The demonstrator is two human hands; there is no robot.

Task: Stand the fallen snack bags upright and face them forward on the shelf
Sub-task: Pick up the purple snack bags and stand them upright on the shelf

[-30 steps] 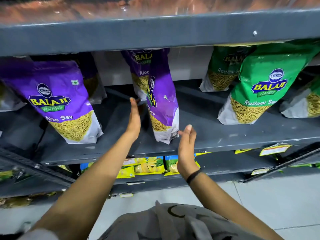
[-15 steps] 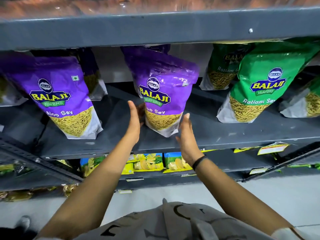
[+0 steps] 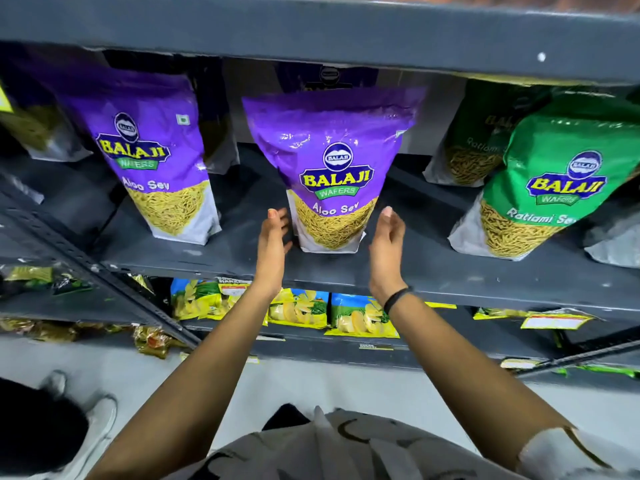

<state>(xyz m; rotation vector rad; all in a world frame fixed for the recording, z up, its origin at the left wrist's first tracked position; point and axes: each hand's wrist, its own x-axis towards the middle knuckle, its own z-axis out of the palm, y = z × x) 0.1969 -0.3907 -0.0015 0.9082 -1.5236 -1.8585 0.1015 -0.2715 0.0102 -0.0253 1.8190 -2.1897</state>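
A purple Aloo Sev bag (image 3: 332, 168) stands upright in the middle of the grey shelf (image 3: 398, 271), its label facing me. My left hand (image 3: 273, 237) is flat beside the bag's lower left edge, fingers apart, touching or nearly touching it. Just right of the bag's lower corner hovers my right hand (image 3: 386, 244), open and a little apart from it. Another purple Aloo Sev bag (image 3: 152, 161) stands to the left, label forward. A green Ratlami Sev bag (image 3: 540, 188) leans at the right.
More purple and green bags stand behind the front row, against the shelf's back. The upper shelf's edge (image 3: 311, 32) hangs close above the bags. Yellow and blue snack packs (image 3: 298, 310) fill the shelf below. A diagonal metal brace (image 3: 104, 271) crosses at the lower left.
The middle purple bag was edge-on a second ago; now it faces forward and stands straight. Both hands have loosened from its sides. The camera has come closer.
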